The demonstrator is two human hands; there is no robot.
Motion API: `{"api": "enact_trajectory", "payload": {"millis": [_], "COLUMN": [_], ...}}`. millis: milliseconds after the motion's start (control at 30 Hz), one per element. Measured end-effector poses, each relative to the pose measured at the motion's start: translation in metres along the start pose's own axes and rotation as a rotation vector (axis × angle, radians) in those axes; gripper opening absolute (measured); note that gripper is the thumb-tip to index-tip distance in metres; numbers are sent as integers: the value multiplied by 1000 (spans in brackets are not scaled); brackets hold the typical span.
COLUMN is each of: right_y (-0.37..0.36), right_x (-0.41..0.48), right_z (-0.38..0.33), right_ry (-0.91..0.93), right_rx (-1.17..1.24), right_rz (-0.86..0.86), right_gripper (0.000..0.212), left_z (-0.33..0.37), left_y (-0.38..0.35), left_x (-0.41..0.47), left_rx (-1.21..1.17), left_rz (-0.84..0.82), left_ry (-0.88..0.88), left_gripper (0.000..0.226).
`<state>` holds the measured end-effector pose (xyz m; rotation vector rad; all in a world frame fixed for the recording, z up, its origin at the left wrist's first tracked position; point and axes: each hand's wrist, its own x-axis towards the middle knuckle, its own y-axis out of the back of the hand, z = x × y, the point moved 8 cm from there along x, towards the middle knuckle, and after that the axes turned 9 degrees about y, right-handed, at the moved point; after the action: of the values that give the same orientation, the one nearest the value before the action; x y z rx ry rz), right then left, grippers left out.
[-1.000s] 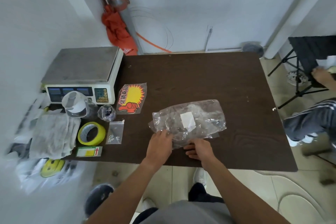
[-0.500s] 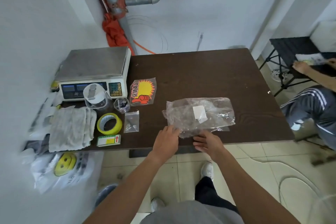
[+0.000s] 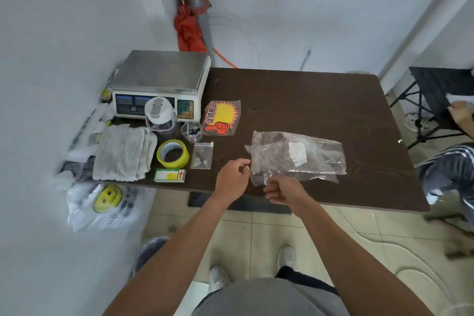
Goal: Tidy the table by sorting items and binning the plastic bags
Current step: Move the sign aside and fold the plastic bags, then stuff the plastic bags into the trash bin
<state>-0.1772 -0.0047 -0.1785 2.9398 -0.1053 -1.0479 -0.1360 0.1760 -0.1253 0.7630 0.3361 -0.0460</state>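
A pile of clear crumpled plastic bags [image 3: 297,156] with a white label lies on the dark brown table [image 3: 307,100], right of centre near the front edge. My left hand [image 3: 232,178] has its fingers curled, thumb and forefinger meeting at the bags' left edge. My right hand [image 3: 284,191] pinches the bags' crumpled near-left corner. Sorted at the left are a small zip bag of screws [image 3: 202,155], a yellow tape roll [image 3: 172,154], a small green-and-white box [image 3: 169,175], a folded white cloth [image 3: 123,152] and a promo sticker packet [image 3: 221,118].
A weighing scale [image 3: 159,77] stands at the back left, with a lidded clear cup [image 3: 160,115] and a small clear pot [image 3: 191,131] before it. A smiley-print bag [image 3: 102,202] hangs off the left edge above a dark bin [image 3: 151,249]. A seated person [image 3: 446,169] is at right.
Both hands have lifted from lying flat on the bags' near edge and now curl at its left corner. The bags have flattened out. The camera view has tilted up.
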Motion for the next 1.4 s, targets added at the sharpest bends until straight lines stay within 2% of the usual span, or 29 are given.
{"api": "enact_trajectory", "payload": {"millis": [167, 567, 700, 833, 900, 1033, 1167, 1300, 1400], "right_y": [-28, -153, -197, -245, -269, -310, -347, -376, -400], "right_x": [9, -9, -24, -33, -35, -32, -17, -1, 16], "right_z": [-21, 18, 32, 44, 50, 70, 103, 142, 157], "right_ry": [16, -39, -34, -21, 9, 105, 191, 284, 388], "right_rx": [-125, -445, -615, -737, -809, -1034, -1241, -1599, -1801], "right_rz": [-71, -462, -582, -681, -722, -788, -858, -1028, -1107], "right_gripper": [23, 21, 17, 16, 16, 17, 22, 27, 25], "left_z": [-30, -139, -193, -238, -258, -297, -337, -376, -409], "left_y": [18, 54, 58, 71, 70, 52, 45, 27, 27], "left_x": [-5, -84, -127, -165, -175, -186, -198, -202, -196], "left_rx": [-190, -296, -399, -375, -384, -414, -480, -448, -446], "left_rz": [54, 296, 329, 349, 303, 102, 55, -128, -118], "left_ry": [180, 484, 629, 785, 828, 927, 987, 935, 920], "left_gripper": [26, 24, 18, 27, 28, 33, 34, 37, 42]}}
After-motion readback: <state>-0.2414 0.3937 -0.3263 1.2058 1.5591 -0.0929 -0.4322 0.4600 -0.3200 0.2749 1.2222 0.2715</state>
